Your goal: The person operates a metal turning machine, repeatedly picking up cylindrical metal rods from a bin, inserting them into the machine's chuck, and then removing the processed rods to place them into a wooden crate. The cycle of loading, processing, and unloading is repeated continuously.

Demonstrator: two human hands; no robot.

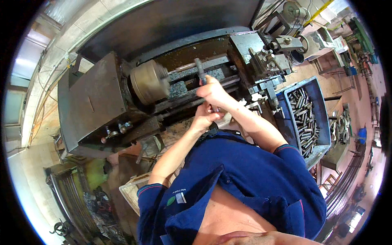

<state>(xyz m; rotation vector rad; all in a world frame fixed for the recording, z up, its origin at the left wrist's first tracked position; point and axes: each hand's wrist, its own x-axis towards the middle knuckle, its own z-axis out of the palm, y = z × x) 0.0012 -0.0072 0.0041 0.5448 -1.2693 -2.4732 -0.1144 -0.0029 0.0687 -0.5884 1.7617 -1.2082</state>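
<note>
My right hand (214, 93) is closed round a short metal rod (199, 67), which sticks up past the fingers over the lathe bed (222, 61). Just below and nearer my body, my left hand (203, 119) has its fingers curled together. A bit of metal shows beside those fingertips, too small and covered to name. To the left of the rod is the lathe chuck (147, 83), its jaw end smeared by motion. Chips lie on the bed beneath my right hand.
The grey headstock (92, 104) with its levers fills the left. Right of my hands stand the tool post and carriage (267, 61). A blue crate (324, 122) full of metal pins (304, 118) sits beside the carriage. A dark splash guard (171, 26) runs behind the lathe.
</note>
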